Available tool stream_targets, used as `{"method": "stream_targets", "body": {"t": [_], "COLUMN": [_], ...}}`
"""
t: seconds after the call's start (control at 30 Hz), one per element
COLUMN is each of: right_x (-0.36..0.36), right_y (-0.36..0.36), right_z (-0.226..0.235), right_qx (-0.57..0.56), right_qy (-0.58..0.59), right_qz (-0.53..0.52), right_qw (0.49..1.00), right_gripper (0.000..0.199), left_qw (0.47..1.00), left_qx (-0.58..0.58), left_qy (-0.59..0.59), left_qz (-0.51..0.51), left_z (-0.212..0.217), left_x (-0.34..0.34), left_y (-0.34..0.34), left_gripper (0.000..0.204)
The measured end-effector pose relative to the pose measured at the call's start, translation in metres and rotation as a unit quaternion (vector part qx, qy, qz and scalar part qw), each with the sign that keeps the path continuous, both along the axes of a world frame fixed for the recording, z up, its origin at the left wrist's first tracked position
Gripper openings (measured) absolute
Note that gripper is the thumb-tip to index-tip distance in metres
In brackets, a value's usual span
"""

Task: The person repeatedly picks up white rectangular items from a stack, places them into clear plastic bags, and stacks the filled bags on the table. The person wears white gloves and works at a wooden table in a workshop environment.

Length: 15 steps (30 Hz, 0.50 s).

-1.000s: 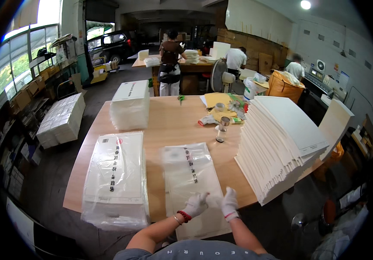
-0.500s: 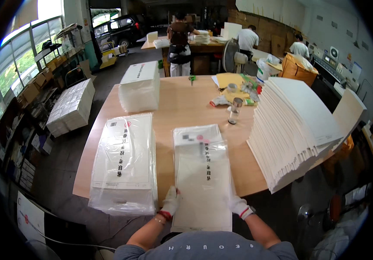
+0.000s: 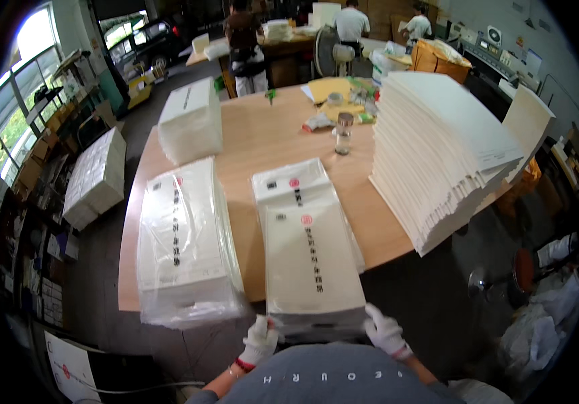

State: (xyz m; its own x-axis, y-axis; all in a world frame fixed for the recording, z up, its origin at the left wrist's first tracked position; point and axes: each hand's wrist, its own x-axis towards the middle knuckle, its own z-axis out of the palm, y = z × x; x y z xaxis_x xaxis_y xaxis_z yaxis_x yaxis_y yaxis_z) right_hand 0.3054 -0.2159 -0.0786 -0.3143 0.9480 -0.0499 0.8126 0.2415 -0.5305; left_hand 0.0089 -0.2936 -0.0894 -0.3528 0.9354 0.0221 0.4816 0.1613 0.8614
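Both my hands wear white gloves with red cuffs. Close to my body, my left hand grips the near left corner of a clear plastic bag, and my right hand grips its near right corner. Inside the bag lies a flat white printed packet with a red round mark and a column of black characters. It overlaps similar bagged packets beneath, set farther up the table. Left of it is a thick pile of plastic-wrapped printed packets.
On the wooden table stand another wrapped pile at far left and a tall leaning paper stack at right. A glass bottle, tape roll and green-handled scissors lie farther back. Several people work beyond.
The view has shifted. My hands have drawn the top bagged packet toward my body, and its printed face and near plastic edge show more plainly.
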Motion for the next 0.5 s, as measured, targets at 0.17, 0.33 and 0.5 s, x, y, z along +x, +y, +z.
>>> {"method": "stream_targets", "body": {"t": [0.17,0.33,0.5], "right_x": [0.023,-0.058,-0.170], "right_y": [0.006,0.032,0.065], "right_z": [-0.034,-0.059,0.022], "right_qx": [-0.285,-0.417,-0.410], "right_qy": [0.498,0.612,0.612], "right_qz": [-0.203,-0.060,0.058], "right_qw": [0.794,0.669,0.673], "right_gripper": [0.041,0.036,0.034], "left_qw": [0.983,0.947,0.904], "left_qx": [0.131,0.241,0.384], "left_qy": [-0.025,0.155,0.104], "left_qz": [-0.124,-0.142,0.154], "left_z": [0.015,0.100,0.092], "left_x": [0.008,0.006,-0.068], "left_y": [0.018,0.038,-0.018], "left_gripper": [0.010,0.012,0.008]}}
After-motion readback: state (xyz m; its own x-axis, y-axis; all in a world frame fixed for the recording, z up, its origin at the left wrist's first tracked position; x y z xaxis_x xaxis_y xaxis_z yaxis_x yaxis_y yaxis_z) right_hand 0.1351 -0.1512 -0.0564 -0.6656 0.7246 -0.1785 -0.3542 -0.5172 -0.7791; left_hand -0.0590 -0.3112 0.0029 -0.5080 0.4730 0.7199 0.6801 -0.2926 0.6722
